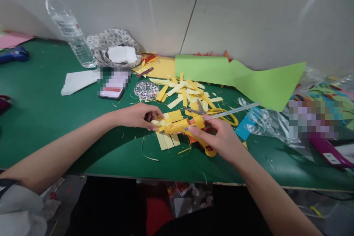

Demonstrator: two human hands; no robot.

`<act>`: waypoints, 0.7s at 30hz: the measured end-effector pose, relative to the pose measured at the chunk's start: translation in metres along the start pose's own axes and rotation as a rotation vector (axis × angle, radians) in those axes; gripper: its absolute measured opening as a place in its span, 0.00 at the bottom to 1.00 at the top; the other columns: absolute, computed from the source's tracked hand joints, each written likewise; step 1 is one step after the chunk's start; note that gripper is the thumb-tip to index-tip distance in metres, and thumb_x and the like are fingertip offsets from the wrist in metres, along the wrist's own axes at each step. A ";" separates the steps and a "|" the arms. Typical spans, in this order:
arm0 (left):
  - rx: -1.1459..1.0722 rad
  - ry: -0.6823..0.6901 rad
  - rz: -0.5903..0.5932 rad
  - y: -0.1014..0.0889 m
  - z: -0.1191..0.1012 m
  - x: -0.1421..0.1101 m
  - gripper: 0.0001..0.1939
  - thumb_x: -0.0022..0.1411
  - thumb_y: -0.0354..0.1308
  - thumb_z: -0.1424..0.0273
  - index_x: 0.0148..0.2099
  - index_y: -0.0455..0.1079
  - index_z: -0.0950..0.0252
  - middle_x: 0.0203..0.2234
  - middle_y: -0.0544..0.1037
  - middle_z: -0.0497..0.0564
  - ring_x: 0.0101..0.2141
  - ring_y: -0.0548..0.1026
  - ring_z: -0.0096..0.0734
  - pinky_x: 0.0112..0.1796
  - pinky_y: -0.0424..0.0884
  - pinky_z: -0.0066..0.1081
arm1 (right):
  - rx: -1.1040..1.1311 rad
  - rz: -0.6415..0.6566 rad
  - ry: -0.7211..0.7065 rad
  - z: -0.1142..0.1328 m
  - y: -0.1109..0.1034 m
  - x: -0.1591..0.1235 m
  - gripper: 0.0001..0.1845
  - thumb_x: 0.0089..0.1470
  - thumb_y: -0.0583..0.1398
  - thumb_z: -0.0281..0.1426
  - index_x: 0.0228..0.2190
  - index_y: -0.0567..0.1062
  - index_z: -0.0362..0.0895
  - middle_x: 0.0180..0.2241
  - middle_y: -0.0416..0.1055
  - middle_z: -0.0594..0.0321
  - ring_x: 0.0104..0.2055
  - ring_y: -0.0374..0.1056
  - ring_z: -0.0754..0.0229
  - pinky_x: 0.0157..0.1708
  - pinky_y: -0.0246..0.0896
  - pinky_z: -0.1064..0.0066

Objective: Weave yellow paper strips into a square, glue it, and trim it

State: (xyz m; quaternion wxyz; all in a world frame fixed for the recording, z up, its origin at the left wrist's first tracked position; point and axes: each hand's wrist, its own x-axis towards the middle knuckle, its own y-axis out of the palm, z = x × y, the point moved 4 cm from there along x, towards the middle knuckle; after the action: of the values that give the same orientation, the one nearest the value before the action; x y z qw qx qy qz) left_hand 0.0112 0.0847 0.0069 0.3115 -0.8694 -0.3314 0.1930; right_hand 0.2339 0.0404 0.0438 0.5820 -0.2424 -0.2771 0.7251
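My right hand (221, 136) grips a yellow hot glue gun (178, 127) by its body, with a clear glue stick (235, 110) jutting from its back end. The gun's nozzle points left, close to the fingers of my left hand (141, 116). Those fingers are curled and pinch woven yellow paper strips (168, 140), which lie partly under the gun. Whether the nozzle touches the paper I cannot tell. Just behind the gun lie yellow-handled scissors (233, 117) and a heap of loose yellow paper strips (184, 90).
A round container of small beads (146, 90), a phone (114, 86) and a water bottle (70, 31) stand at the back left on the green table (105, 155). Green paper sheets (204, 68) lie along the wall. Plastic bags (276, 125) and a purple object (329, 151) are at the right.
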 end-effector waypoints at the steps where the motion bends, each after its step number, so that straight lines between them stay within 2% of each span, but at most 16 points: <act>1: 0.003 -0.001 -0.006 0.000 0.001 0.000 0.24 0.50 0.61 0.58 0.48 0.66 0.62 0.31 0.71 0.48 0.29 0.66 0.26 0.28 0.61 0.25 | -0.005 0.001 0.003 0.000 0.000 0.000 0.22 0.45 0.60 0.46 0.35 0.75 0.40 0.30 0.73 0.58 0.27 0.65 0.59 0.25 0.60 0.68; 6: -0.022 -0.026 -0.019 0.001 0.001 0.001 0.24 0.49 0.62 0.59 0.47 0.67 0.63 0.31 0.71 0.48 0.29 0.67 0.27 0.29 0.61 0.26 | -0.045 0.018 -0.017 0.002 -0.004 0.001 0.21 0.45 0.60 0.47 0.32 0.76 0.41 0.29 0.72 0.58 0.25 0.63 0.60 0.23 0.58 0.68; 11: -0.046 -0.015 0.035 0.000 0.003 -0.001 0.25 0.49 0.63 0.61 0.49 0.65 0.59 0.34 0.72 0.48 0.33 0.68 0.29 0.31 0.61 0.26 | -0.067 0.016 -0.022 0.003 -0.007 0.001 0.21 0.44 0.59 0.47 0.29 0.76 0.41 0.28 0.71 0.59 0.23 0.61 0.62 0.21 0.55 0.70; 18: -0.022 -0.017 0.015 0.000 -0.003 -0.001 0.21 0.54 0.58 0.59 0.48 0.66 0.61 0.34 0.72 0.49 0.32 0.68 0.28 0.30 0.61 0.26 | -0.086 0.026 0.006 0.003 -0.008 0.001 0.22 0.44 0.59 0.47 0.31 0.76 0.41 0.29 0.72 0.58 0.26 0.63 0.59 0.23 0.57 0.68; 21: -0.026 -0.028 -0.007 0.001 -0.006 -0.001 0.22 0.52 0.58 0.57 0.47 0.66 0.62 0.33 0.72 0.49 0.32 0.69 0.28 0.29 0.62 0.26 | -0.079 0.017 -0.015 0.004 -0.008 0.002 0.21 0.45 0.59 0.47 0.31 0.76 0.41 0.30 0.72 0.57 0.28 0.64 0.58 0.24 0.58 0.68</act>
State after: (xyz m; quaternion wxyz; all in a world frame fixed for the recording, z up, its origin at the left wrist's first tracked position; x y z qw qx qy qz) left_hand 0.0147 0.0811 0.0103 0.2962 -0.8695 -0.3411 0.1999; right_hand 0.2367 0.0429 0.0522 0.5635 -0.2625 -0.3078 0.7203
